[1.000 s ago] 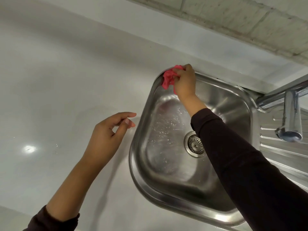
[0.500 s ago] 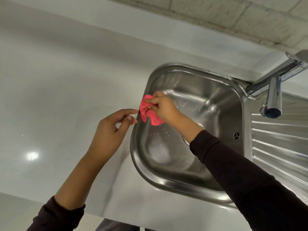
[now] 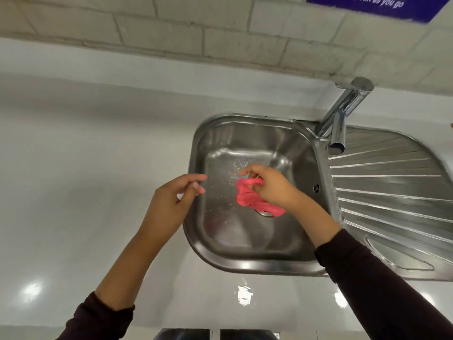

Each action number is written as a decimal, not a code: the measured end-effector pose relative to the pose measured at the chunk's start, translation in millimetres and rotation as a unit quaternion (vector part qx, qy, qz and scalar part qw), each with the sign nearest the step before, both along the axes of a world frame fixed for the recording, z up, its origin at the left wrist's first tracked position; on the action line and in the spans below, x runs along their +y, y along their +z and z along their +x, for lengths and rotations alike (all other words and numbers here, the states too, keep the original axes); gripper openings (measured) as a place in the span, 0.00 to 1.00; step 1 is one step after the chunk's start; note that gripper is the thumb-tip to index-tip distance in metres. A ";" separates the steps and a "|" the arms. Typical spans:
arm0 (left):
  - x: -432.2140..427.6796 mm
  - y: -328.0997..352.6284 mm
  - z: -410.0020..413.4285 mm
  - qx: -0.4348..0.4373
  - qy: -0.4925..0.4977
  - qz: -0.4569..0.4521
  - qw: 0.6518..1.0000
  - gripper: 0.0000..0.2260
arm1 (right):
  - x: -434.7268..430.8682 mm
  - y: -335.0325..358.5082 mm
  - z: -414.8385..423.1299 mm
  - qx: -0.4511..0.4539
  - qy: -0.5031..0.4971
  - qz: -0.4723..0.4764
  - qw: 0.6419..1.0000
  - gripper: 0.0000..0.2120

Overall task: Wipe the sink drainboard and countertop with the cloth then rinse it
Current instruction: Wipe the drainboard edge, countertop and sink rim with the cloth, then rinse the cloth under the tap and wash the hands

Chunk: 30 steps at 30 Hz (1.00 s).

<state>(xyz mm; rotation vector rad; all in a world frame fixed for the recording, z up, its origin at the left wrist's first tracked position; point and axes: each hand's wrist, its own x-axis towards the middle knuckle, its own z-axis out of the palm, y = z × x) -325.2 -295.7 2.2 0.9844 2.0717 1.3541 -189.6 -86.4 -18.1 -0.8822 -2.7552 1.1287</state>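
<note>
The pink cloth [image 3: 255, 200] hangs bunched and twisted over the middle of the steel sink [image 3: 193, 153]. It is right above the drain [image 3: 266, 214] and hides most of it. The right hand [image 3: 272, 187] grasps the cloth. Its thumb and fingers [image 3: 247, 171] are curled round the upper end, and the rest droops below the palm. From here I cannot tell whether the lower end touches the basin floor.

The left hand [image 3: 171, 204] hovers over the sink's left rim, near the cloth but apart from it. Its fingers [image 3: 196, 179] are released, loosely stretched toward the right hand, and hold nothing. Both forearms reach in from the front edge of the table [image 3: 85, 168], each in a dark sleeve [image 3: 380, 290]. The right forearm crosses the sink's front right corner and covers a stretch of the rim there.

Pale specks [image 3: 232, 168] are scattered over the basin floor to the left of the cloth and behind it. A small overflow hole [image 3: 317, 188] sits in the basin's right wall, just beside the right wrist. The chrome tap [image 3: 340, 126] stands at the sink's back right corner, and its spout ends over the strip between basin and drainboard [image 3: 392, 187]. The drainboard runs off to the right, its ribs fanning toward the table's right edge.

The glossy pale table surrounds the sink and shows bright patches of reflected light near its front edge. Behind it rises a wall [image 3: 171, 33] of painted blocks. A blue sign [image 3: 377, 6] at the top right reads "Clean as you go".
</note>
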 end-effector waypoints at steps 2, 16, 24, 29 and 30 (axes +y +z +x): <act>5.3 1.3 1.1 -0.004 -0.015 0.005 1.000 0.13 | 0.3 11.8 10.6 0.043 -0.005 0.015 0.999 0.17; 82.4 8.9 65.3 0.007 -0.121 -0.062 0.991 0.27 | 5.9 81.0 41.7 0.300 -0.176 -0.119 0.930 0.14; 113.0 1.5 124.3 -0.052 0.032 -0.029 0.998 0.07 | 25.6 88.2 60.7 0.355 -0.206 -0.196 0.890 0.13; 107.2 1.9 130.2 0.075 0.088 -0.008 0.993 0.06 | 32.3 79.0 75.6 0.310 -0.138 -0.056 0.939 0.11; 105.2 4.5 130.3 0.095 0.095 -0.009 0.991 0.05 | 33.0 77.3 77.4 0.294 -0.127 -0.062 0.945 0.11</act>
